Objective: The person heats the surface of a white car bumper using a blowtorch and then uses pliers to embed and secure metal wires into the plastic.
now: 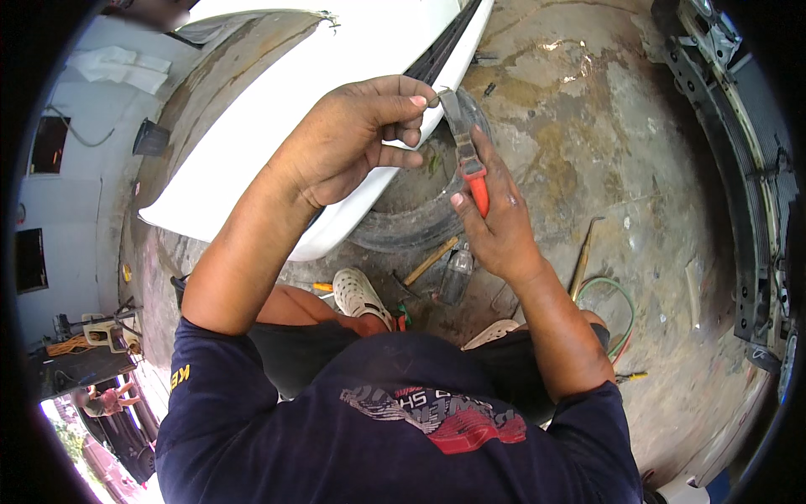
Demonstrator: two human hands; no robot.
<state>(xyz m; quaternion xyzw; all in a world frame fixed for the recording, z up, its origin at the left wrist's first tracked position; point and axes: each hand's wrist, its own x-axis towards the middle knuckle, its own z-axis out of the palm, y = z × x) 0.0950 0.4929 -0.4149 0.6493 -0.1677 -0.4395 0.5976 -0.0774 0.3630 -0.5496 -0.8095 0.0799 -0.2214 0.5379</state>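
Note:
My right hand grips a tool with a red handle and a flat, worn metal blade pointing away from me. Near the blade's tip, my left hand has its thumb and forefinger pinched together. Whatever is between those fingertips is too small to name, and the other fingers are curled loosely. Beneath the left hand lies a large white car body panel, probably a bumper, with a black strip along its far right side. A black tyre on the floor sits under the panel's edge.
Close to my feet lie a hammer with a wooden handle and a clear bottle. To the right are a brass torch and a green hose. Car front parts stand along the right; a dark bin is at the left wall.

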